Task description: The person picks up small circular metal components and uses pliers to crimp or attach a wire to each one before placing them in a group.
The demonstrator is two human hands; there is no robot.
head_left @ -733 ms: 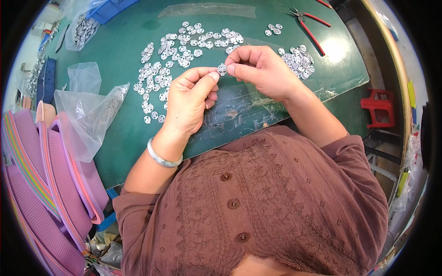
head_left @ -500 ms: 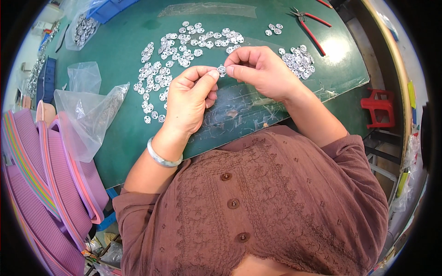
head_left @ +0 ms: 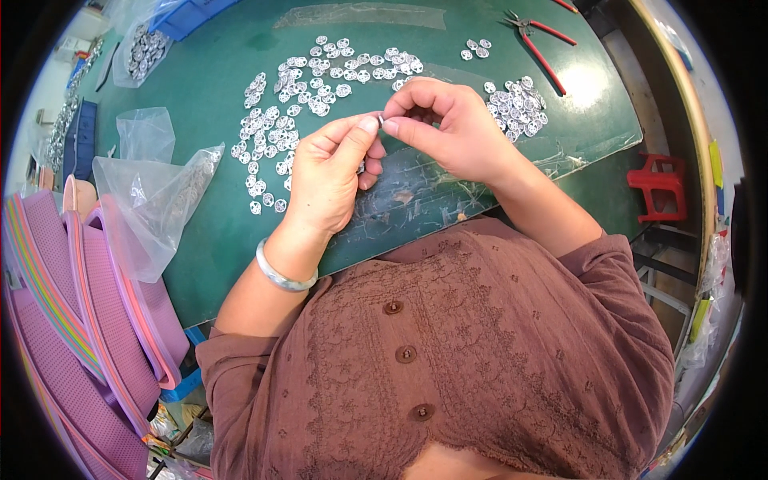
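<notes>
Together, two hands (head_left: 328, 164) (head_left: 456, 132), one pinched piece (head_left: 381, 119)

1. Tabletop (head_left: 216, 240): green, with a scuffed, scratched patch (head_left: 408, 192) along the near edge.
2. Scattered silver discs (head_left: 322, 103): round openwork pieces, spread in a loose, curving band across the middle and left, some overlapping.
3. Disc heap (head_left: 518, 106): similar pieces, piled to the right.
4. Small disc cluster (head_left: 482, 53): lying beyond the heap, apart from it.
5. Pliers (head_left: 546, 66): red-handled, handles spread, near the far right corner.
6. Clear strip (head_left: 360, 15): flat, along the far side.
7. Clear plastic bag (head_left: 152, 204): crumpled, at left, reaching past the edge.
8. Filled bag (head_left: 146, 54): translucent, holding silver pieces, beside a blue bin (head_left: 186, 18) at far left.
</notes>
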